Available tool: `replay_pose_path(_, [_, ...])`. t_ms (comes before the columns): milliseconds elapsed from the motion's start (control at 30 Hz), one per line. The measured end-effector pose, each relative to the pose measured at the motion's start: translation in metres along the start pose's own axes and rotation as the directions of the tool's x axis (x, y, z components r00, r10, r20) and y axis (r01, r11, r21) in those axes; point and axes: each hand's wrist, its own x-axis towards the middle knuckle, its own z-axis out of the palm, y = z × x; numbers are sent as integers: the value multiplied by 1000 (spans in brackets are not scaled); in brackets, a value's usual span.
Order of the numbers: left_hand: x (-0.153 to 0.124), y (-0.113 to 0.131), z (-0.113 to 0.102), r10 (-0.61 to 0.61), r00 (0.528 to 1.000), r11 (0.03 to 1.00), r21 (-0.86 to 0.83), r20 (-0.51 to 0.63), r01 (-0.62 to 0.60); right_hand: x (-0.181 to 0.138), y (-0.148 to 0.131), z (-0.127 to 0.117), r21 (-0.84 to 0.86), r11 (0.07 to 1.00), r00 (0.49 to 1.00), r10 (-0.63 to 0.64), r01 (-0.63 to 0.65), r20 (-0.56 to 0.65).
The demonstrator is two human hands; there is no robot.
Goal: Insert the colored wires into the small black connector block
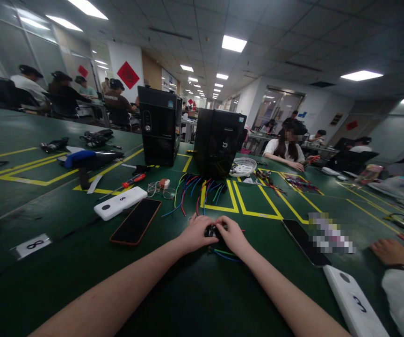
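Observation:
In the middle of the green table my left hand [195, 232] and my right hand [233, 234] meet over a small black part [212, 230]. Fingers of both hands are closed around it, and they cover much of it, so its exact kind cannot be made out. Green and blue wires [226, 254] stick out below my right hand. A little beyond my hands lie several loose wires [191, 189] in blue, red and green, spread in front of two black computer cases.
The computer cases [158, 126] stand upright at the back. To the left lie a phone [137, 222], a white power bank [120, 203] and a red screwdriver [133, 180]. At right are another phone [305, 242], a white power bank [358, 299] and a co-worker's hand [394, 252]. A white basket [243, 167] sits behind.

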Motion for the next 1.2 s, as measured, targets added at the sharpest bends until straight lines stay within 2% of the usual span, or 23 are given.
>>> replay_pose_path(200, [0,-2,1,-11,1000,1000,-6,8,11,0,4,0,115,993,1000,17,-15,-19])
replay_pose_path(467, [-1,-1,0,1,1000,1000,-26,0,-1,3,6,0,218,975,999,46,-50,24])
replay_pose_path(600, [-1,-1,0,-5,1000,1000,-17,-6,5,8,-2,-16,335,942,996,32,0,-89])
replay_pose_path(667, [-2,-1,1,3,1000,1000,-9,-15,-3,4,-11,-27,254,965,989,-32,68,-142])
replay_pose_path(700, [-2,-1,2,5,1000,1000,-5,-22,-5,1,-16,-31,191,976,988,-79,103,-129])
replay_pose_path(800, [-2,-2,4,-13,998,1000,-1,-61,13,-16,-30,-37,70,982,981,-179,174,77])
replay_pose_path(867, [-2,-1,4,-39,996,999,-10,-85,38,-27,-37,-35,19,981,961,-192,192,201])
replay_pose_path(933, [-1,0,3,-57,994,998,-21,-95,55,-34,-42,-31,-59,970,941,-213,236,263])
replay_pose_path(1067, [0,2,0,-60,993,998,-24,-102,58,-40,-45,-28,-236,910,912,-259,340,317])
replay_pose_path(1200, [-1,0,0,-42,993,999,-33,-110,39,-45,-47,-32,-428,832,914,-207,352,349])
